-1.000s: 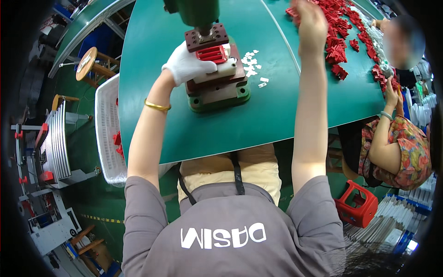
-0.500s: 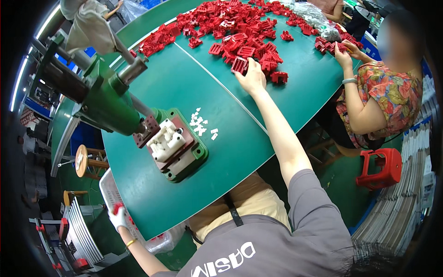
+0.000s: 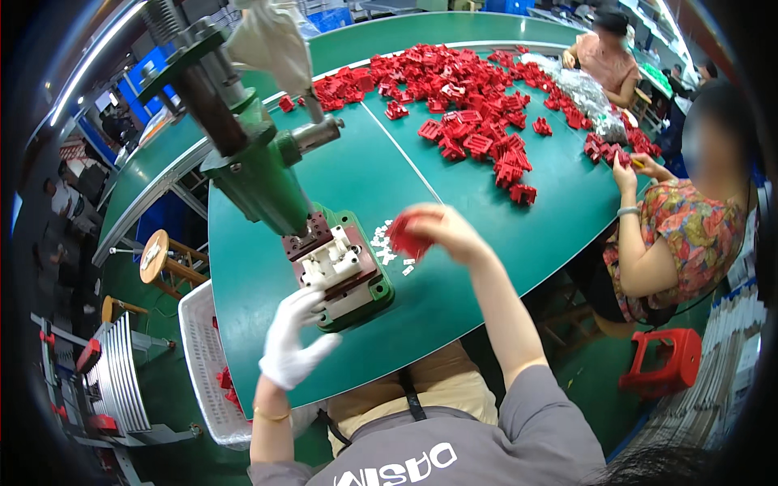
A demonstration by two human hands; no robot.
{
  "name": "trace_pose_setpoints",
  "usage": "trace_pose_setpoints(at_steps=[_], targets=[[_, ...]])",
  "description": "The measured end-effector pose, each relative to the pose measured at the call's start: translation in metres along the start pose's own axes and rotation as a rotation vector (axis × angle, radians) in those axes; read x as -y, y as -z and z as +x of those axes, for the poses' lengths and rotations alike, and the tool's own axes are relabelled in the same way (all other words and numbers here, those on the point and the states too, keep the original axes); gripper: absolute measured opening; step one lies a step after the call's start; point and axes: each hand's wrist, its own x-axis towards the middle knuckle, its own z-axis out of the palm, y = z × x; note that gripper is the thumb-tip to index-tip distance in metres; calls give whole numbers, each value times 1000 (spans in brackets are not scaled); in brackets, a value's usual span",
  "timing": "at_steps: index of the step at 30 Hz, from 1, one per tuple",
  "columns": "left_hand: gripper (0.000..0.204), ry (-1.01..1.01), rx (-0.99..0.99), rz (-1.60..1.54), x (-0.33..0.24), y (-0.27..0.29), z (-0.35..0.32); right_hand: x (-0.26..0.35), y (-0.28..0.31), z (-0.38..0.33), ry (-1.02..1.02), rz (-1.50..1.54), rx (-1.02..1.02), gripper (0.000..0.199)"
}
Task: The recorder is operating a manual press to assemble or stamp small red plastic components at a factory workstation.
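Observation:
My right hand [image 3: 455, 233], bare, grips a red plastic part [image 3: 408, 235], blurred by motion. It is above the table beside a scatter of small white pieces [image 3: 381, 241]. My left hand [image 3: 292, 344] wears a white glove and is empty, its thumb spread from the fingers. The fingertips reach the near side of the press base, by the white fixture [image 3: 334, 261]; whether they touch it I cannot tell. That fixture sits on the base of a green hand press [image 3: 258, 174], under its ram. No red part shows in the fixture.
A large heap of red plastic parts [image 3: 454, 77] covers the far side of the green table [image 3: 275, 364]. A white basket [image 3: 194, 340] with red parts stands at the left edge. To the right a co-worker [image 3: 656, 235] handles red parts, near a red stool [image 3: 664, 363].
My right hand has drawn back from the heap toward the press, bringing a red part. My left hand has come up from the basket to the fixture, its red part gone.

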Motion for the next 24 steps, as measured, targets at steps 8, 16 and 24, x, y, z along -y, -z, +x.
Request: trace_pose_setpoints(at_steps=[8, 16, 24], targets=[[68, -231, 274, -35, 2, -46, 24, -22, -59, -33, -281, -120, 503, 37], [67, 134, 24, -149, 14, -28, -5, -3, -77, -24, -197, -246, 447, 45], [78, 174, -192, -103, 51, 4, 56, 202, -80, 68, 1025, -333, -358, 29]])
